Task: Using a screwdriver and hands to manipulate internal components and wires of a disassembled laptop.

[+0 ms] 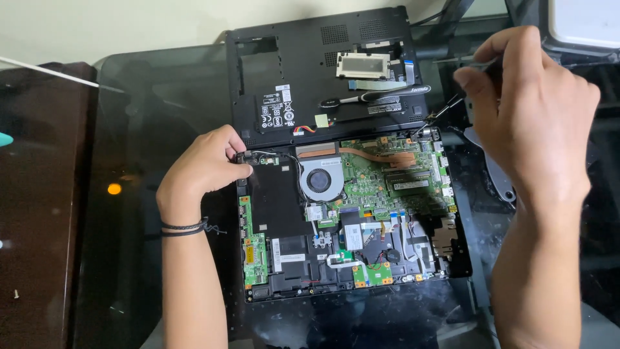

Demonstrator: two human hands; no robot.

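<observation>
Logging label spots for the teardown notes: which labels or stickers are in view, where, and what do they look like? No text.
White rectangular label: lower left of the removed black bottom cover, dark print and symbols.
Small pale yellow square sticker: cover's lower middle, beside coloured wires.
White rectangular label: open laptop chassis, lower left of the fan.
White strip label: on the memory module, right of the fan.

Two bare forearms, no sleeves, left hand [205, 165] with thin black cord bracelets [185, 227] knotted around the wrist, right hand [536, 110] unadorned
</observation>
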